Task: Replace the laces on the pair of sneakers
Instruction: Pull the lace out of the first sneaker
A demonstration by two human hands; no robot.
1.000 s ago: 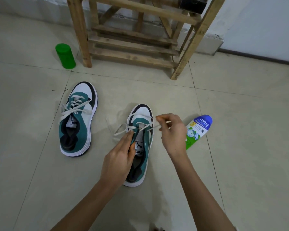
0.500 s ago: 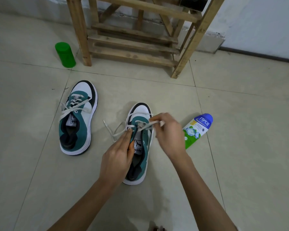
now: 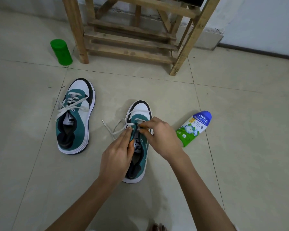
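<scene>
Lace [image 3: 120,131] first: your right hand [image 3: 158,137] pinches it between thumb and forefinger right over the eyelets of the sneaker [image 3: 138,109], the other fingers curled loosely behind. A second ago that hand was out to the right of the shoe with the lace drawn taut across. It has since come back in to the tongue, so I read the pull as finished and the next eyelet as the job in hand. Whether the tip is already entering a hole I cannot tell, because your fingertips cover it.

Your left hand [image 3: 117,157] has barely moved. It grips the left eyelet flap, fingers laid along the outside and thumb tucked in, holding it up for threading.

The free end of the lace lies on the floor [image 3: 240,114] just left of the shoe, and looks to have spread a little further out as the slack shifted. Only the rows near the toe look laced, so this shoe probably has most of its eyelets to go.

The sneaker stands on the floor in front of you, toe away. The other sneaker [image 3: 75,117] sits well to its left, laced partway with loose, untied ends, so it may need finishing too. A bottle [image 3: 193,129] lies near on the right. A green can [image 3: 61,52] stands beside the leg of a wooden rack [image 3: 132,39] further back.
</scene>
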